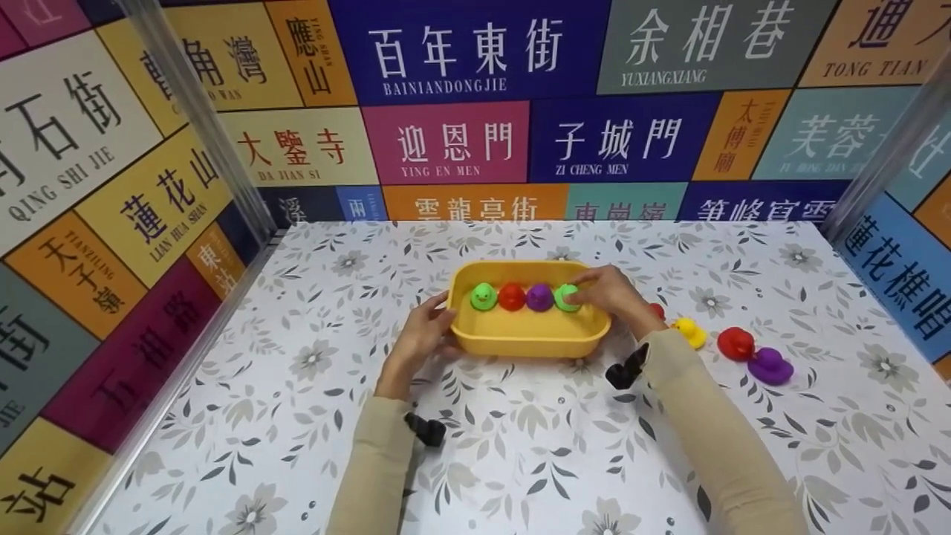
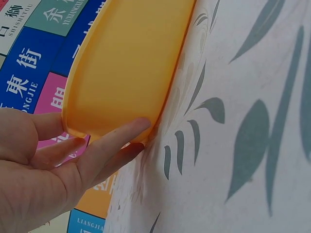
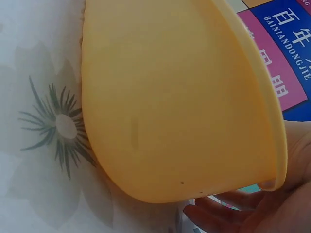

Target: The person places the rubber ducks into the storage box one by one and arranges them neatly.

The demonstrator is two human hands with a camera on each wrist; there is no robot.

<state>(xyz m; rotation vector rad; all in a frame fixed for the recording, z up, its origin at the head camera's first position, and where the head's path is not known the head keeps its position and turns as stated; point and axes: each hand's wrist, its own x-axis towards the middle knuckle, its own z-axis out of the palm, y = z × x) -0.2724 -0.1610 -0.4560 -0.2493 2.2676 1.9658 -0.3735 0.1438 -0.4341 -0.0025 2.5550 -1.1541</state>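
Observation:
A yellow plastic tub (image 1: 531, 346) sits on the table. Inside it stand a green duck (image 1: 484, 297), a red duck (image 1: 511, 296), a purple duck (image 1: 539, 297) and a second green duck (image 1: 567, 298) in a row. At the tub's left end my left hand (image 1: 423, 334) grips the wall, some fingers lying along the outside (image 2: 116, 141). My right hand (image 1: 613, 291) holds the right end, its fingertips overlapping the second green duck in the head view. Other fingers of that hand show outside the tub (image 3: 146, 107) in the right wrist view; its thumb is hidden there.
Right of the tub lie a yellow duck (image 1: 689, 333), a red duck (image 1: 735, 343) and a purple duck (image 1: 770, 366). Another red duck (image 1: 657, 310) is partly hidden behind my right wrist. Sign-printed panels (image 1: 446, 141) stand behind and beside the flower-patterned table (image 1: 520, 446).

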